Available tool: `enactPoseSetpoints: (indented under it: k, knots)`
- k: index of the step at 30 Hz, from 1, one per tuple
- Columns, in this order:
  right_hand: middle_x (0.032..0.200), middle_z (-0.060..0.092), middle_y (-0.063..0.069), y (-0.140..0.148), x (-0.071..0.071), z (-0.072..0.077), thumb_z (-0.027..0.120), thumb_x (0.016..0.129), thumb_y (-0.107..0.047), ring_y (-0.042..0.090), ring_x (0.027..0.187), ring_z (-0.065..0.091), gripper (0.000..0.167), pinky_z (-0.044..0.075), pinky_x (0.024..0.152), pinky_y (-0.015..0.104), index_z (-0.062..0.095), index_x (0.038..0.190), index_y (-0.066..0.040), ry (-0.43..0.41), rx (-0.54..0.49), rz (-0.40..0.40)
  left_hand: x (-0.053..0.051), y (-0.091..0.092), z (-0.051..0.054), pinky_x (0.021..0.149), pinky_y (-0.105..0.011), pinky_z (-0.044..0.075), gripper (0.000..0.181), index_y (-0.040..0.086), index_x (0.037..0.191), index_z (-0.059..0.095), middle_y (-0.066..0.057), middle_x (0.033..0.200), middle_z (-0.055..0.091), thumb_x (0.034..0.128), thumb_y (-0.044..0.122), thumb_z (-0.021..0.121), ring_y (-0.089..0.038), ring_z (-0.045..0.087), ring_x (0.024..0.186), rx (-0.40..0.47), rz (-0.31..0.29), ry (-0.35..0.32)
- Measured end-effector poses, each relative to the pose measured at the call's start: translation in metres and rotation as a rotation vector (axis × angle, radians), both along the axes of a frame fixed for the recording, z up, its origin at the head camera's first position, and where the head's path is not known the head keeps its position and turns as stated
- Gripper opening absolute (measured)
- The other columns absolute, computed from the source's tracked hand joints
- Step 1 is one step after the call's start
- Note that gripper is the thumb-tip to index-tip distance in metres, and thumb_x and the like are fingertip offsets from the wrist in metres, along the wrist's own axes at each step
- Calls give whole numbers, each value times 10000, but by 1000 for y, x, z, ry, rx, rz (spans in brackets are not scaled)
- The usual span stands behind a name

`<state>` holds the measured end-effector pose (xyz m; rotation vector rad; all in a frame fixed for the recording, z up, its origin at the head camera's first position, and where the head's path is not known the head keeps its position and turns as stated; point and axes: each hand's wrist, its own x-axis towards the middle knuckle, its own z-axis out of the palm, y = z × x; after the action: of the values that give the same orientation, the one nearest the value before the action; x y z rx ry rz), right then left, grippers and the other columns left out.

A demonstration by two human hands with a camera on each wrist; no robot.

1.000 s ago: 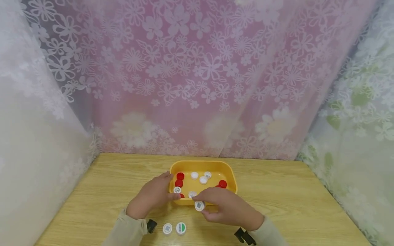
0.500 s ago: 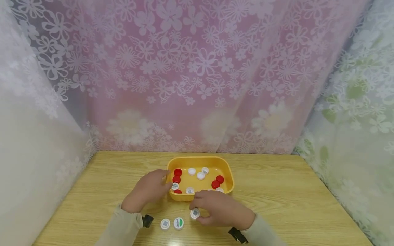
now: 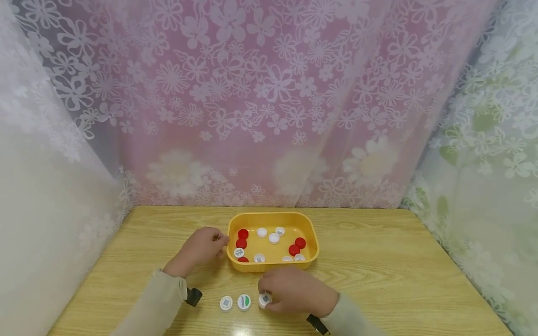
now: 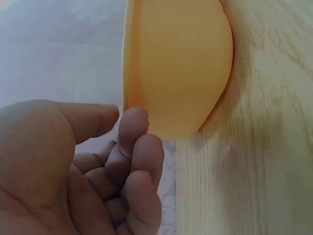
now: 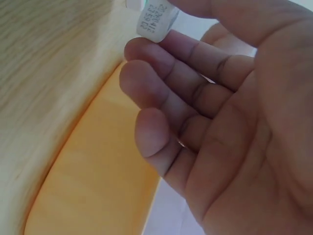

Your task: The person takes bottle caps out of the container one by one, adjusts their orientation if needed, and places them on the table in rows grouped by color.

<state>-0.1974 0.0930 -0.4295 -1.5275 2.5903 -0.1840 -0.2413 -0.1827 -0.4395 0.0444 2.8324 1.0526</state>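
Observation:
In the head view my right hand [image 3: 297, 290] pinches a white bottle cap [image 3: 265, 300] between thumb and fingers, at the table in front of the yellow tray [image 3: 273, 267]. Dark printing shows on the side of this cap [image 5: 155, 20] in the right wrist view. To its left are two more white caps in a row: one with a square mark [image 3: 226, 303], one with green and lettering [image 3: 244, 302]. My left hand [image 3: 201, 248], fingers loosely curled and holding nothing, is at the tray's left end. Whether its fingertips touch the rim is unclear.
Inside the tray lie several red caps [image 3: 300, 242] and several white caps [image 3: 274, 238]. The tray stands on a wooden table [image 3: 370, 270], with a pink floral curtain [image 3: 260, 116] behind it and pale curtains at both sides.
My right hand has brought the white cap from the tray's front edge down to the table, beside the other two. My left hand has drawn back slightly from over the tray's left rim.

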Motion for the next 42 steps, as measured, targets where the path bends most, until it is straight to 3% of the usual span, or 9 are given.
enactPoseSetpoints:
  k: [10, 17, 22, 25, 29, 36, 42]
  knots:
    - [789, 536, -176, -1, -2, -6, 763, 928, -347, 20, 708, 475, 129, 438, 691, 168, 679, 946, -252, -30, 7, -76, -4, 0, -3, 642, -300, 481, 296, 106, 780, 660, -10, 728, 678, 1039, 247, 632, -191, 617, 689, 86, -31, -49]
    - [792, 532, -179, -3, 1, -9, 761, 920, -351, 23, 705, 477, 123, 440, 694, 173, 684, 945, -260, -52, 19, -76, -9, -1, -12, 652, -302, 529, 214, 88, 893, 651, -50, 772, 679, 1035, 240, 600, -204, 632, 696, 212, -13, -80]
    - [817, 544, -184, -3, 3, -11, 761, 919, -370, 9, 706, 480, 138, 444, 691, 165, 692, 972, -264, -47, 39, -58, -12, 0, -17, 617, -300, 476, 243, 101, 962, 624, -76, 771, 663, 1063, 319, 583, -212, 577, 651, 177, 5, -46]
    - [813, 538, -178, -3, 3, -10, 758, 922, -357, 13, 703, 478, 126, 440, 688, 168, 686, 963, -263, -52, 34, -58, -13, 3, -18, 588, -302, 464, 249, 89, 1153, 607, -73, 764, 637, 1059, 320, 595, -204, 550, 609, 156, 23, -11]
    - [807, 534, -175, -4, 3, -10, 766, 921, -352, 18, 702, 480, 128, 443, 695, 167, 685, 966, -263, -60, 38, -63, -15, 7, -17, 572, -300, 489, 384, 78, 1359, 544, -68, 780, 620, 1044, 284, 621, -205, 557, 597, 165, 55, 28]
    - [784, 512, -175, -6, 2, -13, 775, 907, -329, 13, 683, 464, 123, 411, 661, 162, 681, 938, -256, -22, 32, -41, -17, 12, -18, 569, -298, 486, 351, 72, 1326, 559, -103, 738, 633, 1032, 249, 633, -216, 549, 567, 193, 86, 57]
    - [823, 538, -158, -1, -2, -15, 779, 901, -317, 23, 722, 476, 144, 425, 690, 178, 674, 973, -250, -51, 23, -48, -21, 16, -23, 568, -281, 455, 299, 42, 1261, 555, -44, 713, 571, 1027, 222, 606, -188, 514, 584, 70, 65, 147]
